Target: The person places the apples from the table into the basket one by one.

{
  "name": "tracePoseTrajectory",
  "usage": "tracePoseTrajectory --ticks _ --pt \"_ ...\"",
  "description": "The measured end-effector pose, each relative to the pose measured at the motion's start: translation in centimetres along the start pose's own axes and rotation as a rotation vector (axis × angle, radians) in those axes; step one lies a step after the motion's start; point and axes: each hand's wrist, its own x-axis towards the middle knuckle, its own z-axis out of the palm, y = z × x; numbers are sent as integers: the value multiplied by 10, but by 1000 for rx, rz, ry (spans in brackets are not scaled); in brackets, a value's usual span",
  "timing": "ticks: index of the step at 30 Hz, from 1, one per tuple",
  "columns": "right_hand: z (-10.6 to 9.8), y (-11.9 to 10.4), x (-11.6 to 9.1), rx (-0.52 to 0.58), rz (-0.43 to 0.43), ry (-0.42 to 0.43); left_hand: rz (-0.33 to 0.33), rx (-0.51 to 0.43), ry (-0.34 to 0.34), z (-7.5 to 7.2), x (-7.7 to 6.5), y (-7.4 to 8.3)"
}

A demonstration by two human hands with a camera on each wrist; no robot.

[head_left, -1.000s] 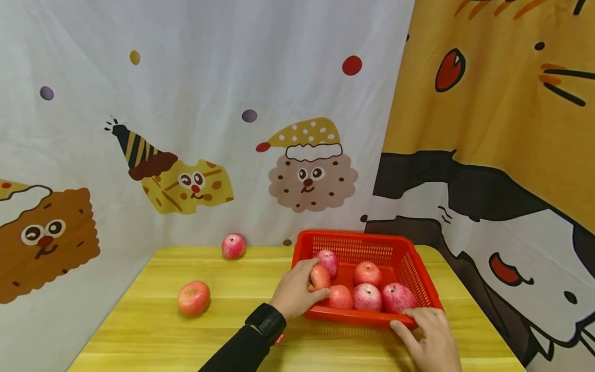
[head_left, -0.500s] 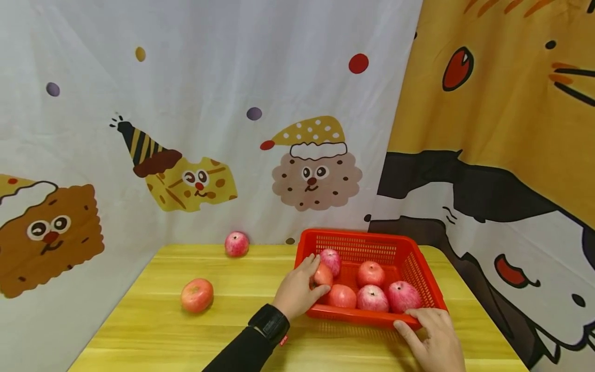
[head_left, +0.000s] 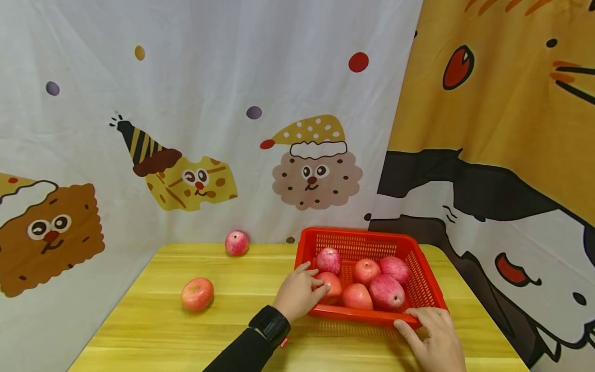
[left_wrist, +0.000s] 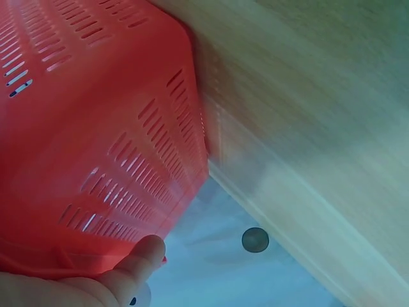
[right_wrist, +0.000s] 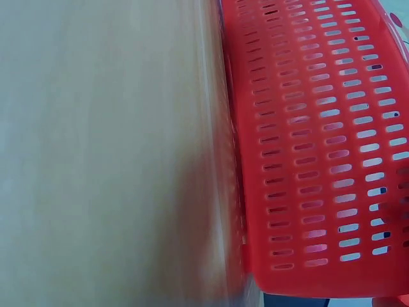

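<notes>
A red plastic basket with slotted walls stands on the wooden table, holding several apples. My left hand reaches over its left rim with spread fingers, the fingertips beside or touching a light red apple; contact is hard to tell. My right hand grips the front right corner of the rim, thumb outside. Also in the basket are another light red apple and a streaked pink apple. The left wrist view shows the basket's outer wall and a finger along the rim.
Left of the basket, a light red apple sits on the yellow wooden table. Another pink apple rests at the table's back edge, against the printed curtain.
Apples in the basket have shifted: the one at my left fingers moved right and nearer the front, and pink ones rolled right and back. My left fingers loosened around it. The right hand stays put.
</notes>
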Motion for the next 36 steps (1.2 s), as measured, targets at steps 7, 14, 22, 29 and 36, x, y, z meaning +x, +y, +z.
tracePoseTrajectory --ticks 7,14,22,29,36 --pt "1 2 0 -1 -8 5 -51 -39 3 0 0 1" --pt "0 2 1 1 -16 3 -40 -56 28 0 -1 0" --pt "2 3 -1 -14 -16 16 -51 47 66 -4 -8 -3" --pt "1 3 -1 -12 8 8 -57 108 84 -25 -27 -35" --pt "-1 2 3 -9 -11 -5 -138 303 186 -77 -82 -111"
